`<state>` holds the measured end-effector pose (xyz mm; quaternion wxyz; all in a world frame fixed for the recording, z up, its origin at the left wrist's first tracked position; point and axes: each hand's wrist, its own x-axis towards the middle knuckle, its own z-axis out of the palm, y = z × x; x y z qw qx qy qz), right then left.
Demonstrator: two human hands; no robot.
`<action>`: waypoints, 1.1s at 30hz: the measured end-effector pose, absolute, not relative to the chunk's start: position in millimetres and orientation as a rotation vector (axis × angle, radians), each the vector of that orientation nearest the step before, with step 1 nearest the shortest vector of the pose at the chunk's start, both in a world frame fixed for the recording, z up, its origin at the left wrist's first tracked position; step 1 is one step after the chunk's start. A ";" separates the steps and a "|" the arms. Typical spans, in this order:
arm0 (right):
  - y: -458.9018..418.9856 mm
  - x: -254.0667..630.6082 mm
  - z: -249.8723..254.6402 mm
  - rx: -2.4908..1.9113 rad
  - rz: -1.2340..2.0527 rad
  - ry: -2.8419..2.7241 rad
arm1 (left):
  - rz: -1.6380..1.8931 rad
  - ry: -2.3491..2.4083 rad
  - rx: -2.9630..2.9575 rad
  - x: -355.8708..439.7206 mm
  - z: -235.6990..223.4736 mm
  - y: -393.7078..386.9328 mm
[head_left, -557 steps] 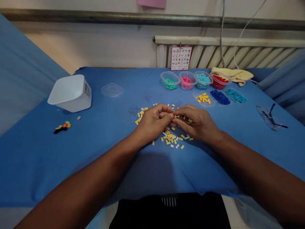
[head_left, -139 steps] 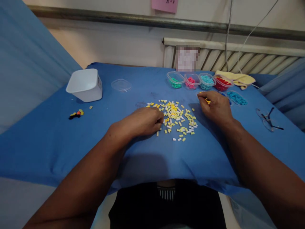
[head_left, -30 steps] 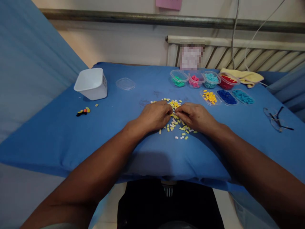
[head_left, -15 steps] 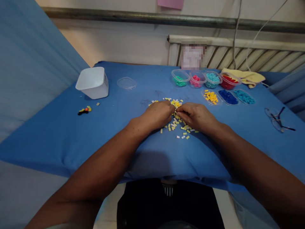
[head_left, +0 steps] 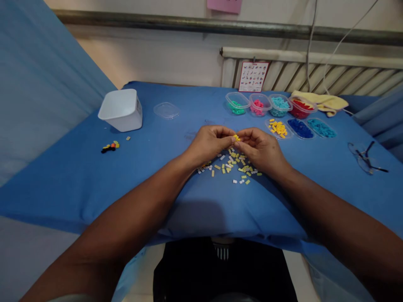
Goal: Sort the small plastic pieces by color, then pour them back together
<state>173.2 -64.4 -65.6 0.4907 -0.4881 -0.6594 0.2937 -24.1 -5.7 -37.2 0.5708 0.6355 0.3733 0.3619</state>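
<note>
Between my fingertips, just above the table, is a small cluster of yellow building bricks (head_left: 236, 138). My left hand (head_left: 210, 144) pinches it from the left, thumb and forefinger closed. From the right, my right hand (head_left: 260, 151) grips the same bricks with thumb and fingers. Under and in front of both hands lies a loose pile of pale yellow and white bricks (head_left: 231, 164), partly hidden by the hands. How the held bricks join together is too small to make out.
A white tub (head_left: 121, 111) stands at the left, with a black, yellow and orange brick piece (head_left: 110, 147) before it. A clear lid (head_left: 166, 110) lies behind. Tubs of sorted bricks, including a green-brick tub (head_left: 236, 105), line the back right. Glasses (head_left: 365, 157) lie far right.
My hands have lifted slightly off the pile and now hold yellow bricks together. The loose bricks in front show more; the far part of the pile is covered by my hands.
</note>
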 end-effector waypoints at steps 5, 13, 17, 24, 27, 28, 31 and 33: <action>-66.5 172.1 -58.9 -1.213 0.319 -1.797 | 0.833 0.886 1.421 -20.8 -47.0 -7.0; -66.0 170.6 -49.1 -1.228 0.082 -2.050 | 0.838 0.943 1.445 -19.1 -45.6 -11.5; -64.3 169.6 -49.0 -1.285 0.037 -2.095 | 0.821 0.948 1.481 -17.2 -43.8 -15.4; -65.0 170.1 -49.2 -1.346 0.032 -2.142 | 0.828 0.981 1.245 -13.3 -39.1 -19.3; -64.7 171.9 -49.9 -1.356 0.028 -2.128 | 0.773 0.964 1.176 -15.6 -33.7 -22.2; -63.7 172.4 -50.3 -1.361 0.026 -2.115 | 0.758 0.926 1.177 -16.2 -32.1 -23.6; -57.3 177.2 -51.7 -1.368 0.064 -2.040 | 0.733 0.838 1.203 -16.3 -30.1 -27.3; -50.9 188.3 -51.7 -1.393 0.091 -1.959 | 0.746 0.838 1.220 -15.5 -30.2 -28.0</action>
